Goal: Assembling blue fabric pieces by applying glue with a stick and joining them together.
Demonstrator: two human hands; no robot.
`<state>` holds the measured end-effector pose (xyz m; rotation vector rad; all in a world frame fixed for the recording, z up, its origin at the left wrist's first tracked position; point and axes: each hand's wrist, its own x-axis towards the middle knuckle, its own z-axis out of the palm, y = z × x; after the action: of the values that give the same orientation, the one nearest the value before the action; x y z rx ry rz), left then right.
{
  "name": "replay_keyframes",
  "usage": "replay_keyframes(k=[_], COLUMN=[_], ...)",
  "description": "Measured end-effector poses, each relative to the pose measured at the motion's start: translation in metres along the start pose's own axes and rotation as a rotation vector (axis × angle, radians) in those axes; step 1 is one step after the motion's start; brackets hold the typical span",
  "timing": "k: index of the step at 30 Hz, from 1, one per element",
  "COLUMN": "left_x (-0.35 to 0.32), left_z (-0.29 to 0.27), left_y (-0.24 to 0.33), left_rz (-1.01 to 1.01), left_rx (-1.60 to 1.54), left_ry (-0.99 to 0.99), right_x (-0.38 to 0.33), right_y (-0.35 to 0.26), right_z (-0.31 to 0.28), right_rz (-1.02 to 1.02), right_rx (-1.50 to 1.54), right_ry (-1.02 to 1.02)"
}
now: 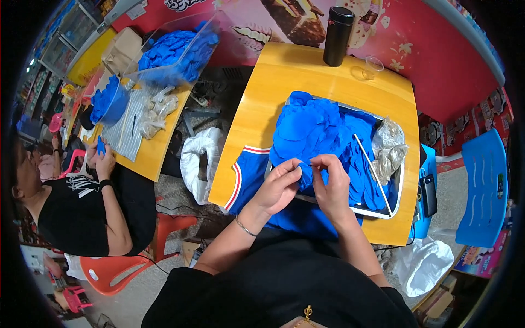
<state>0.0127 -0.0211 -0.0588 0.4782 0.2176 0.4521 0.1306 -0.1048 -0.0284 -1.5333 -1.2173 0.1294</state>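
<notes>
My left hand (278,187) and my right hand (331,186) are close together over the near edge of a metal-rimmed tray (403,169). Both are closed in a pinch on a small blue petal-like piece (305,178), which is partly hidden by the fingers. A heap of thin, rounded blue pieces (306,128) fills the tray just beyond my hands. On the tray's right side lie a thin pale stick (372,170) and a crumpled clear plastic bag (389,150) with brownish contents. Blue cloth with red-and-white trim (249,180) spreads beneath the tray's left side.
A black flask (338,37) and a clear plastic cup (373,65) stand at the table's far edge. At left, a person (82,202) handles a blue piece beside a clear bin (183,52) of blue pieces. A blue chair (482,188) stands right.
</notes>
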Motion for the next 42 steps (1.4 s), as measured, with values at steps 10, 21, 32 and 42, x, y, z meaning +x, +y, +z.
replay_keyframes(k=[10, 21, 32, 42], left_x=[-0.006, -0.01, -0.014, -0.018], left_z=[0.022, 0.03, 0.04, 0.042], left_y=[0.005, -0.014, -0.011, -0.007], left_rz=[-0.091, 0.045, -0.079, 0.001], left_rx=[0.576, 0.147, 0.002, 0.523], left_ry=[-0.114, -0.045, -0.039, -0.135], right_x=[-0.014, -0.031, -0.032, -0.037], right_y=[-0.006, -0.005, -0.007, -0.009], right_z=[-0.021, -0.024, -0.026, -0.023], right_rz=[-0.002, 0.41, 0.394, 0.293], right_rx=[-0.008, 0.469, 0.501, 0.387], right_ry=[-0.024, -0.014, -0.021, 0.058])
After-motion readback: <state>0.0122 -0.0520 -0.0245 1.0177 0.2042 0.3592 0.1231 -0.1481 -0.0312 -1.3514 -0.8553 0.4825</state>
